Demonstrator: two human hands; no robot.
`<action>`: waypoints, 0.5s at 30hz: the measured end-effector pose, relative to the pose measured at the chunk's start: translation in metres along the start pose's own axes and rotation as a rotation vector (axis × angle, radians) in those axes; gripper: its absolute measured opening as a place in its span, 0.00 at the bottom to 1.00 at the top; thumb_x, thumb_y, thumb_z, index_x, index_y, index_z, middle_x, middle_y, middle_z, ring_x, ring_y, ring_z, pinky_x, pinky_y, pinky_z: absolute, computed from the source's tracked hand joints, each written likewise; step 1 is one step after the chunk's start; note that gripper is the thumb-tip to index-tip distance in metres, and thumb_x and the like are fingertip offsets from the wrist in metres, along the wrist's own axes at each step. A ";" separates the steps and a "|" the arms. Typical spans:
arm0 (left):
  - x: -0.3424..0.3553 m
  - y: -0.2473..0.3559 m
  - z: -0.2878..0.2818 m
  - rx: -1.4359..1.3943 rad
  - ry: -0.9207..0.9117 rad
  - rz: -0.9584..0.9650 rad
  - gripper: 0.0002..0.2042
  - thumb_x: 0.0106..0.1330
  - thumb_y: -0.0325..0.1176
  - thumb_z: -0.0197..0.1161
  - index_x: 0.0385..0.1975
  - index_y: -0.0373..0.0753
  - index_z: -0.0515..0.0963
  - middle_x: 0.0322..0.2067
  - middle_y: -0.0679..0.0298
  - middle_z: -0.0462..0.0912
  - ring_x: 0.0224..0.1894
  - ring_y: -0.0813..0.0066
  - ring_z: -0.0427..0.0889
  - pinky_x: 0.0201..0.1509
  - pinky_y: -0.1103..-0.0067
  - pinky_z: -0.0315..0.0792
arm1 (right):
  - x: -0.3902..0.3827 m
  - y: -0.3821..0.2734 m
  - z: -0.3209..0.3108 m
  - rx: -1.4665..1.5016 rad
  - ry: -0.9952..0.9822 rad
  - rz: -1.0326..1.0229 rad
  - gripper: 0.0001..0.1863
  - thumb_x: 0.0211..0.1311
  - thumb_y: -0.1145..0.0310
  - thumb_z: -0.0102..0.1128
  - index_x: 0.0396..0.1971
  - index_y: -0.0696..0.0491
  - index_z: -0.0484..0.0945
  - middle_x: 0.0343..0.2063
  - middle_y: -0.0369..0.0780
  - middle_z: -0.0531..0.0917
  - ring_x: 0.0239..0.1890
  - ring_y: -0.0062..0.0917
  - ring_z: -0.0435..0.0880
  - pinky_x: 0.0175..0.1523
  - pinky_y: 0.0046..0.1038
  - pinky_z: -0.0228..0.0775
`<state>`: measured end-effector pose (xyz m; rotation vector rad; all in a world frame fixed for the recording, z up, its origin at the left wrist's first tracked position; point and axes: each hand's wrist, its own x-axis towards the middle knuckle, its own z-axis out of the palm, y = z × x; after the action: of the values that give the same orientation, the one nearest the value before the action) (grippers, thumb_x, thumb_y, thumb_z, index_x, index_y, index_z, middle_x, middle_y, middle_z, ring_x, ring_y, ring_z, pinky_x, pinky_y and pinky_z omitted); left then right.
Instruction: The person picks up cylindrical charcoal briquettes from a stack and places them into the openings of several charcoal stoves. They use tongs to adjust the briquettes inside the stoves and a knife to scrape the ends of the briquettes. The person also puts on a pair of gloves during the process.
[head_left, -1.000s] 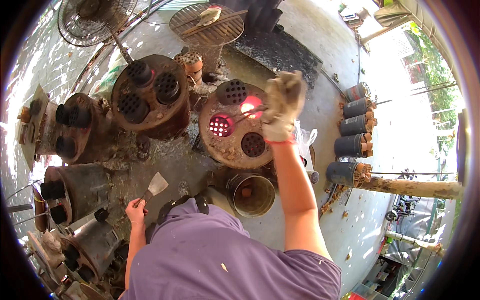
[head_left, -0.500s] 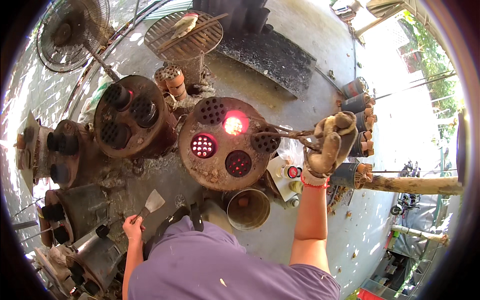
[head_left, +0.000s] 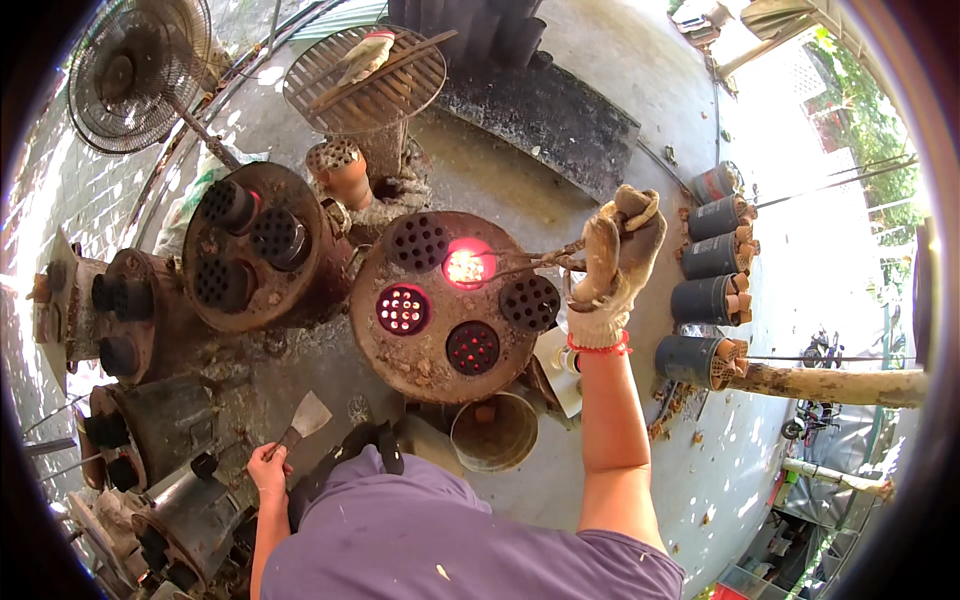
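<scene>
In my right hand (head_left: 618, 255), which wears a thick, dirty work glove, are metal tongs (head_left: 540, 260). The tongs' tips reach the edge of a glowing honeycomb coal briquette (head_left: 467, 266) in the round stove top (head_left: 415, 358); whether they grip it I cannot tell. Around it sit a dark briquette (head_left: 419, 243), another dark briquette (head_left: 529, 303), a brightly lit briquette (head_left: 403, 309) and a faintly red briquette (head_left: 472, 348). Low on the left, my bare left hand (head_left: 268, 470) is closed round the handle of a flat-bladed scraper (head_left: 308, 416).
A second stove (head_left: 265, 195) with black briquettes stands to the left, beside a fan (head_left: 130, 75). Beyond lies a round grate (head_left: 340, 105) with a glove. A metal bucket (head_left: 494, 430) stands before me. Several dark cylinders (head_left: 700, 302) holding clay-coloured pieces line the right.
My right hand has moved left and slightly up, bringing the tongs with it toward the glowing hole. The left hand and scraper stay almost where they were.
</scene>
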<state>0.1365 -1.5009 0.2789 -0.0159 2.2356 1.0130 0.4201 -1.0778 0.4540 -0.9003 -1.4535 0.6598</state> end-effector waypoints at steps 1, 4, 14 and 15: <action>-0.001 0.002 0.000 -0.006 0.006 -0.001 0.10 0.53 0.26 0.59 0.33 0.30 0.72 0.21 0.60 0.76 0.12 0.79 0.70 0.14 0.83 0.62 | 0.000 -0.003 0.005 -0.010 0.016 0.012 0.25 0.52 0.51 0.57 0.34 0.57 0.59 0.30 0.34 0.60 0.29 0.16 0.55 0.36 0.20 0.53; 0.001 -0.003 -0.005 -0.025 0.004 0.010 0.10 0.53 0.26 0.59 0.34 0.30 0.71 0.21 0.60 0.76 0.12 0.79 0.70 0.14 0.83 0.62 | -0.002 -0.011 0.003 -0.039 -0.028 -0.033 0.24 0.53 0.53 0.57 0.34 0.56 0.59 0.28 0.32 0.59 0.26 0.16 0.55 0.35 0.20 0.53; -0.001 -0.008 -0.015 -0.039 0.040 -0.033 0.10 0.53 0.26 0.59 0.34 0.31 0.72 0.21 0.61 0.76 0.13 0.79 0.71 0.15 0.84 0.63 | -0.003 0.023 0.054 0.373 0.011 0.213 0.12 0.57 0.62 0.53 0.26 0.51 0.62 0.18 0.30 0.60 0.13 0.12 0.56 0.17 0.12 0.55; 0.000 -0.008 -0.016 -0.047 0.034 -0.032 0.10 0.53 0.27 0.59 0.34 0.31 0.72 0.21 0.61 0.76 0.13 0.79 0.71 0.15 0.83 0.63 | 0.003 0.035 0.059 0.538 0.058 0.343 0.11 0.59 0.64 0.51 0.23 0.51 0.63 0.16 0.30 0.59 0.12 0.12 0.56 0.18 0.12 0.56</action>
<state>0.1298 -1.5168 0.2811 -0.0895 2.2342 1.0556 0.3667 -1.0499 0.4206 -0.7335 -0.9963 1.2013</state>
